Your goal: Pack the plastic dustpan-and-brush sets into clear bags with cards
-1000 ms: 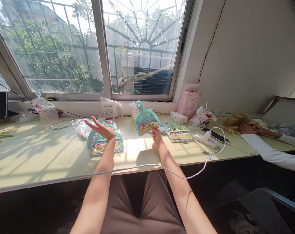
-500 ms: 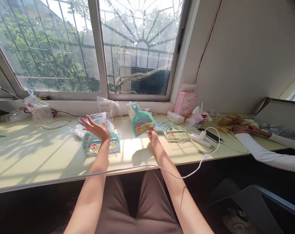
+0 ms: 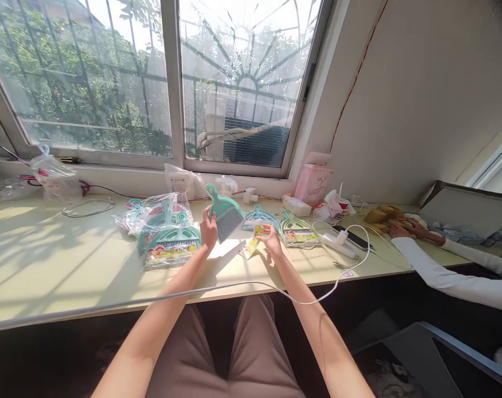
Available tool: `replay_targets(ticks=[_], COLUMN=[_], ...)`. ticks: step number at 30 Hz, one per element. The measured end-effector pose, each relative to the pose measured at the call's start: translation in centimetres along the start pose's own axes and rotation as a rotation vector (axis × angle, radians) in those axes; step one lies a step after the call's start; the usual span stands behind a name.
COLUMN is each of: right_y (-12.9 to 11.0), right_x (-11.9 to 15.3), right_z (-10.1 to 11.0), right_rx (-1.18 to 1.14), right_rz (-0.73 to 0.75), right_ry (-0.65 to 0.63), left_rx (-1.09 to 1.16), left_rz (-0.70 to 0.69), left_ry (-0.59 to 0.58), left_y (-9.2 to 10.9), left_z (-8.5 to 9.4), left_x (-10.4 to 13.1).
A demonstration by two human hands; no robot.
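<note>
Left hand point(image 3: 209, 231): fingers closed on side of mint-green plastic dustpan with grey-bristled brush point(image 3: 223, 205), raised over pale yellow table point(image 3: 102, 243). Right hand point(image 3: 271, 241): thumb and fingers pinch yellow printed paper card point(image 3: 251, 246); other fingers partly open.

At left, clear-wrapped dustpan sets point(image 3: 172, 255) lie in pile, apart from work. In middle, good to grip plastic firmly, bristles free from pressing; card needs light pinch at edge, so it does not crease. At right, lime-green dustpan set point(image 3: 299, 236) lies near right hand; elbow should mind white cable point(image 3: 242, 283).

Wrapped dustpans point(image 3: 172, 246) left of both hands, box point(image 3: 313, 182) behind right.
</note>
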State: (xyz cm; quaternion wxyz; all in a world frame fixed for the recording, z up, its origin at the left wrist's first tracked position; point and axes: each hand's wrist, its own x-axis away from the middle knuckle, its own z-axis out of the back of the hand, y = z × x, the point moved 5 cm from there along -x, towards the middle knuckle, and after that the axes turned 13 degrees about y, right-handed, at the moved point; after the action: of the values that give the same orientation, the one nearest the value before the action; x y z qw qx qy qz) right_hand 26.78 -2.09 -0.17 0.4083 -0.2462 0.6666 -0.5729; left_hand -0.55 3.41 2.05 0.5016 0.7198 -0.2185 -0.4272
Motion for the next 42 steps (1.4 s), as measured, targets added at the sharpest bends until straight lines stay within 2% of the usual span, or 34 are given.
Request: replay_targets(ticks=[3, 4, 6, 8, 12, 14, 17, 21, 27, 29, 30, 32, 33, 34, 36, 39, 42], right_y=[-0.2, -0.7, -2.0, -3.7, -7.2, -8.3, -9.1, -9.6, -11.2, -12.0, -12.6, -14.0, -14.8, -15.5, -17.0, -18.5, -18.0], right_x=[-0.5, -0.5, -0.3, 0.5, 2.9, 3.5, 3.1, 1.4, 0.2, 0.0, -0.1, -0.3, -0.3, -0.3, -0.4, -0.6, -1.0], right_z=[4.4, 5.0, 4.9, 3.0, -3.2, -5.3, -6.1, -4.8, -2.7, -1.8, -1.3, 0.0, 0.7, 1.3, 2.6, 3.9, 3.9], right_rx=[0.398, 0.5, 0.58, 0.524, 0.232, 0.131, 0.052, 0.191, 0.466, 0.562, 0.602, 0.66, 0.687, 0.73, 0.884, 1.175, 1.369], right_rz=[0.126, 0.181, 0.279, 0.353, 0.443, 0.418, 0.36, 0.355, 0.39, 0.373, 0.365, 0.358, 0.359, 0.356, 0.368, 0.444, 0.479], right_ry=[0.171, 0.185, 0.147, 0.062, -0.156, -0.157, -0.085, -0.032, -0.038, -0.058, -0.085, -0.182, -0.253, -0.322, -0.392, -0.307, -0.276], left_rx=[-0.011, -0.021, -0.066, -0.118, -0.115, -0.08, -0.033, 0.026, 0.133, 0.116, 0.108, 0.095, 0.078, 0.054, -0.014, -0.179, -0.342], left_rz=[-0.046, -0.078, -0.151, -0.213, -0.334, -0.388, -0.419, -0.385, -0.337, -0.264, -0.22, -0.144, -0.118, -0.102, -0.079, -0.079, -0.094], left_ry=[0.024, 0.02, -0.025, -0.103, -0.274, -0.326, -0.381, -0.452, -0.467, -0.378, -0.279, -0.036, 0.049, 0.072, 0.004, -0.214, -0.361], left_y=[0.6, 1.0, 1.5, 1.8, 2.1, 2.3, 2.5, 2.7, 2.4, 1.9, 1.5, 0.9, 0.6, 0.4, 0.0, -0.7, -1.5], left_z=[0.7, 0.8, 0.6, 0.2, -0.3, -0.4, -0.4, -1.0, -2.5, -2.4, -1.9, -0.4, 0.3, 0.6, 0.6, -0.6, -1.4], left_x=[0.2, 0.4, 1.1, 2.1, 4.2, 4.9, 5.3, 5.1, 4.9, 4.0, 3.2, 1.3, 0.5, -0.2, -1.2, -1.4, -0.9])
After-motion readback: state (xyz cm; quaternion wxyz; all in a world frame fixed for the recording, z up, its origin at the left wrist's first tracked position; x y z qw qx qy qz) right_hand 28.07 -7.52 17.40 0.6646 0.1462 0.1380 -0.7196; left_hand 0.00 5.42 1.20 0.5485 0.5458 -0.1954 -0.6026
